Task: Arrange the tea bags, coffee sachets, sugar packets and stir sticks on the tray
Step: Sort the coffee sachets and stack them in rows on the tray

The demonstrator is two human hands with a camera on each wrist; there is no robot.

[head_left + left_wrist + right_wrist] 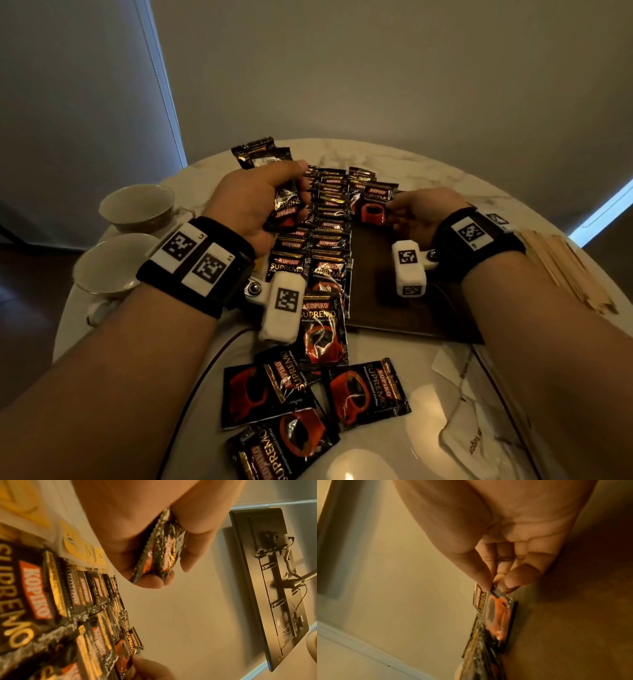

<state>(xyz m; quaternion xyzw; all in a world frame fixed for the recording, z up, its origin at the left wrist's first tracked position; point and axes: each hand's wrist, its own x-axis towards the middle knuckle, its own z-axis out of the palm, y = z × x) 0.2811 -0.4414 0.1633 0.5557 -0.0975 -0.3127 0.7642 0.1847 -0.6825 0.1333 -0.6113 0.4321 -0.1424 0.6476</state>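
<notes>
My left hand [270, 202] grips a small bundle of black coffee sachets [286, 209] above the left rows; the same bundle [161, 550] shows folded in its fingers in the left wrist view. My right hand [411, 214] pinches the edge of one coffee sachet [373, 202] at the far right of the rows, and that sachet [498, 614] lies on the dark brown tray [404, 308]. Overlapping rows of sachets [325, 246] cover the tray's left part. Several loose sachets [308, 394] lie near me on the table.
Two white teacups [137, 205] [106, 263] stand at the left of the round marble table [428, 164]. A stack of wooden stir sticks [565, 267] lies at the right. White sugar packets [466, 428] lie at the front right. More sachets [260, 150] sit at the back.
</notes>
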